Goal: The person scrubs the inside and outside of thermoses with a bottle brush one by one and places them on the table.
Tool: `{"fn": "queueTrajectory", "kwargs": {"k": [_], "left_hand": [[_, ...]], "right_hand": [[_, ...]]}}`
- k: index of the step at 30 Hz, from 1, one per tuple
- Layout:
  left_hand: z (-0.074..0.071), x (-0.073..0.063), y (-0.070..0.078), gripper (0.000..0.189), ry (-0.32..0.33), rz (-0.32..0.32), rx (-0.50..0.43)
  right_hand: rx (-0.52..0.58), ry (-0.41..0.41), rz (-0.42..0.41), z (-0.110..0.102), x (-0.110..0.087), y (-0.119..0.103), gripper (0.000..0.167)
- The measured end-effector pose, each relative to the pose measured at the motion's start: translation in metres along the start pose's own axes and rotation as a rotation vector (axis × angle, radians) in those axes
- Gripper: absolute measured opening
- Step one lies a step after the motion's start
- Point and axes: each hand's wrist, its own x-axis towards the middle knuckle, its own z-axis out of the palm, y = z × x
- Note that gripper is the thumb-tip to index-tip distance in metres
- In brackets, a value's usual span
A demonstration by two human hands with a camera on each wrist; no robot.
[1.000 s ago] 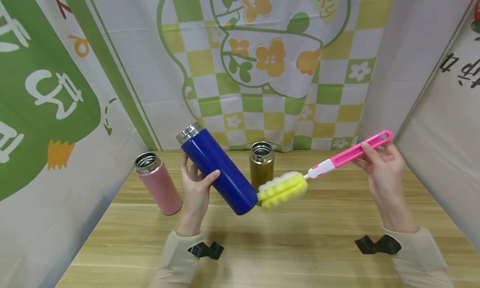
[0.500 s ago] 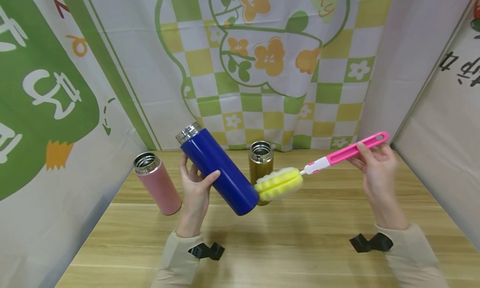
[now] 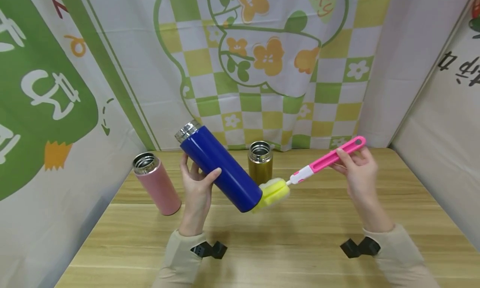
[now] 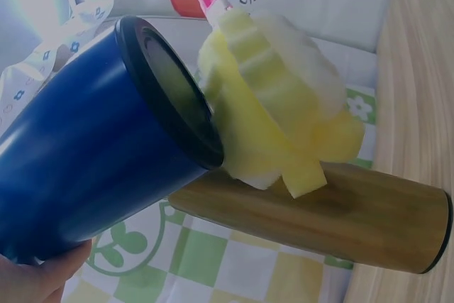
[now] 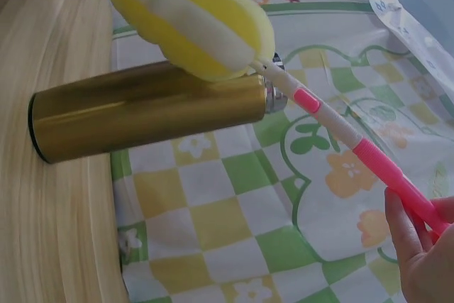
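Observation:
My left hand (image 3: 198, 186) grips a blue thermos bottle (image 3: 221, 169) around its middle, above the table. The bottle tilts, its open steel mouth up to the left and its base down to the right. By the end of its pink handle, my right hand (image 3: 360, 175) pinches a bottle brush (image 3: 326, 159). In the left wrist view the brush's yellow and white sponge head (image 4: 277, 104) is right at the bottle's base. Behind the sponge, a gold thermos bottle (image 3: 260, 165) stands upright without a lid, partly covered in the head view.
A pink thermos bottle (image 3: 159, 188), lidless, stands on the left of the wooden table (image 3: 300, 246). A checked, flowered cloth (image 3: 270, 92) hangs behind, with printed cloth walls on both sides. Black wrist cameras (image 3: 361, 247) sit on the sleeves.
My right hand has moved left and slightly down, carrying the brush, so its sponge head now lies partly behind the blue bottle's base. The left hand and blue bottle barely shifted.

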Motion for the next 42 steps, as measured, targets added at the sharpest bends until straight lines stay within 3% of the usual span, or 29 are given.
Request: {"fn": "queueTrajectory", "kwargs": {"k": [7,15,28,35,42], "left_hand": [[0.0,0.0,-0.001,0.092,-0.008,0.035,0.035],[-0.003,0.0,-0.001,0.09,0.002,0.066,0.095],[-0.014,-0.003,-0.001,0.09,-0.003,0.105,0.134],[-0.02,-0.003,0.002,0.094,0.028,0.084,0.273],[-0.029,-0.003,-0.001,0.096,-0.013,0.098,0.442]], "right_hand": [[-0.011,-0.031,0.0,0.004,-0.005,0.001,0.02],[0.064,-0.083,0.043,-0.001,-0.006,-0.003,0.02],[0.151,0.005,0.001,-0.013,0.0,-0.013,0.021],[0.18,0.118,-0.071,-0.023,0.0,-0.017,0.025],[0.135,0.138,-0.08,-0.037,-0.005,-0.021,0.029]]}}
